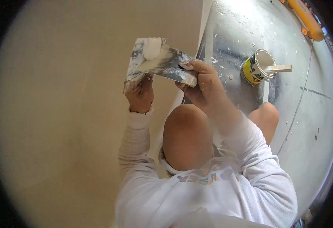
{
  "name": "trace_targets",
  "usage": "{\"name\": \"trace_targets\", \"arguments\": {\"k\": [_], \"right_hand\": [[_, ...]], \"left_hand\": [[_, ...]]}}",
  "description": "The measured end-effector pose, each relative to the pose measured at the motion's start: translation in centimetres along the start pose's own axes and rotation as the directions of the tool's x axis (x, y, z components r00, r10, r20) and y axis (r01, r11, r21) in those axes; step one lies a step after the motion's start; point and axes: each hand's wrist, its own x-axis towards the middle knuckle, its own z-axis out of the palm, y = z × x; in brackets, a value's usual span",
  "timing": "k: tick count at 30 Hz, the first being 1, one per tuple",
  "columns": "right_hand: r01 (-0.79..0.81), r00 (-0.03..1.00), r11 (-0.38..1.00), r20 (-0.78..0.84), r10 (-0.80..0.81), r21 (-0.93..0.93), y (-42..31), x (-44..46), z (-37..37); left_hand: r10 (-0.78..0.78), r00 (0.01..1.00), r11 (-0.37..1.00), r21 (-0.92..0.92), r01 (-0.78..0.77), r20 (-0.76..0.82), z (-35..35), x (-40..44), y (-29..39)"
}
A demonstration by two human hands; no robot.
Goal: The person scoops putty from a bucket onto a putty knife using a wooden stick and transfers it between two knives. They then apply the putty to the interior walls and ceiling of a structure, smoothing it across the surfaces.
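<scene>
My left hand [140,95] is closed around the lower end of a putty-smeared scraper [135,59], which stands up in front of the wall. A thick white lump of putty [152,48] sits near its top. My right hand [206,83] pinches a wide, flat putty knife [170,64] between thumb and fingers. Its blade points left and meets or overlaps the left scraper close to the lump; the exact contact cannot be made out. White smears cover both tools, and some putty is on my fingers.
A smooth beige wall [67,106] fills the left side. On the grey, speckled floor [307,110] stands a putty bucket [254,70] with a pale handle [280,68] sticking out. My bent knees are below my hands. An orange object with wheels [307,19] lies at upper right.
</scene>
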Motion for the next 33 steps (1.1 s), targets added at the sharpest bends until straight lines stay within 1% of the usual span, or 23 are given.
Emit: {"name": "trace_targets", "arguments": {"k": [1, 3, 4, 5, 6, 10, 12, 13, 14, 15, 16, 17, 18, 19, 20, 21, 22, 24, 25, 26, 28, 31, 33], "right_hand": [[-0.007, 1.000, 1.000, -0.007, 0.007, -0.006, 0.1, 0.3, 0.1], [-0.019, 0.999, 0.998, 0.032, 0.021, -0.058, 0.5, 0.6, 0.1], [-0.023, 0.999, 0.998, 0.031, 0.025, -0.062, 0.9, 0.7, 0.2], [0.001, 1.000, 0.998, 0.017, 0.001, -0.063, 1.1, 0.8, 0.1], [0.026, 1.000, 0.997, 0.004, -0.026, -0.067, 1.3, 1.1, 0.1], [-0.010, 0.999, 0.993, -0.054, 0.003, -0.116, 1.2, 1.2, 0.6], [0.058, 0.989, 0.997, 0.141, -0.050, -0.053, 0.0, 1.0, 0.9], [0.138, 0.959, 0.990, 0.250, -0.132, -0.005, -0.6, 1.4, 0.3], [0.129, 0.960, 0.991, 0.252, -0.118, -0.028, -1.3, 1.8, -0.1], [0.293, 0.921, 0.955, 0.281, -0.268, -0.052, -1.9, 2.2, -0.4], [0.448, 0.856, 0.891, 0.321, -0.405, -0.070, -2.6, 2.6, -0.3], [0.448, 0.796, 0.890, 0.491, -0.354, -0.084, -3.3, 2.9, 0.0], [0.437, 0.799, 0.893, 0.502, -0.332, -0.106, -3.6, 3.4, -0.2], [0.607, 0.707, 0.754, 0.604, -0.368, -0.252, -3.6, 4.0, -0.9], [0.755, 0.599, 0.556, 0.711, -0.368, -0.348, -3.5, 4.7, -1.5], [0.839, 0.537, 0.220, 0.687, -0.490, -0.498, -2.2, 5.0, -1.9], [0.868, 0.475, 0.114, 0.738, -0.479, -0.484, -1.3, 4.5, -0.2], [0.850, 0.424, -0.214, 0.867, -0.263, -0.481, -0.7, 4.7, 0.8], [0.851, 0.421, -0.221, 0.870, -0.257, -0.477, -0.9, 4.9, 1.0], [0.877, 0.330, -0.309, 0.929, -0.169, -0.368, -1.1, 5.3, 1.2], [0.889, 0.237, -0.386, 0.969, -0.073, -0.246, -1.2, 5.9, 1.4], [0.856, 0.285, -0.448, 0.958, -0.009, -0.259, -1.0, 6.7, 0.8], [0.816, 0.340, -0.458, 0.934, -0.112, -0.352, -0.5, 7.6, 0.0]], "left_hand": [[-0.010, 1.000, 1.000, -0.001, 0.010, -0.005, -0.4, -0.2, -0.3], [-0.197, 0.980, 0.943, -0.277, 0.184, -0.020, -1.1, -0.6, -0.5], [-0.200, 0.979, 0.943, -0.277, 0.186, -0.025, -1.6, -0.5, -0.5], [-0.038, 0.999, 0.995, -0.092, 0.040, 0.016, -2.0, -0.2, -0.3], [0.114, 0.990, 0.989, 0.086, -0.121, 0.085, -2.4, 0.2, -0.3], [0.078, 0.988, 0.979, 0.179, -0.102, 0.135, -4.3, -0.2, -1.1], [0.192, 0.957, 0.895, 0.361, -0.262, 0.218, -4.7, -0.7, -2.3], [0.191, 0.961, 0.897, 0.362, -0.254, 0.201, -5.0, -1.4, -2.7], [-0.051, 0.979, 0.963, 0.268, -0.004, 0.197, -5.3, -2.3, -2.9], [-0.288, 0.934, 0.952, 0.168, 0.256, 0.211, -5.5, -3.1, -2.9], [-0.297, 0.938, 0.949, 0.162, 0.270, 0.180, -5.2, -2.7, -1.7], [-0.468, 0.870, 0.796, -0.351, 0.492, 0.158, -4.9, -2.0, -0.4], [-0.590, 0.774, 0.387, -0.761, 0.521, 0.230, -4.6, -1.3, 0.8], [-0.595, 0.776, 0.383, -0.774, 0.505, 0.212, -4.4, -1.0, 1.2], [-0.597, 0.760, 0.277, -0.823, 0.496, 0.258, -4.2, -0.5, 1.4], [-0.590, 0.748, 0.170, -0.858, 0.484, 0.305, -4.0, -0.2, 1.8], [-0.589, 0.752, 0.166, -0.867, 0.470, 0.295, -3.8, 0.2, 2.3], [-0.484, 0.785, 0.090, -0.870, 0.484, 0.387, -3.4, 0.8, 3.0], [-0.480, 0.789, 0.087, -0.874, 0.477, 0.383, -3.3, 0.9, 2.8], [-0.472, 0.800, 0.134, -0.867, 0.481, 0.370, -3.2, 0.9, 2.5], [-0.462, 0.812, 0.183, -0.857, 0.482, 0.358, -3.3, 0.9, 1.9], [-0.477, 0.802, 0.185, -0.851, 0.492, 0.360, -3.3, 0.6, 2.0], [-0.618, 0.746, 0.216, -0.858, 0.467, 0.250, -3.4, 0.4, 3.0]]}}
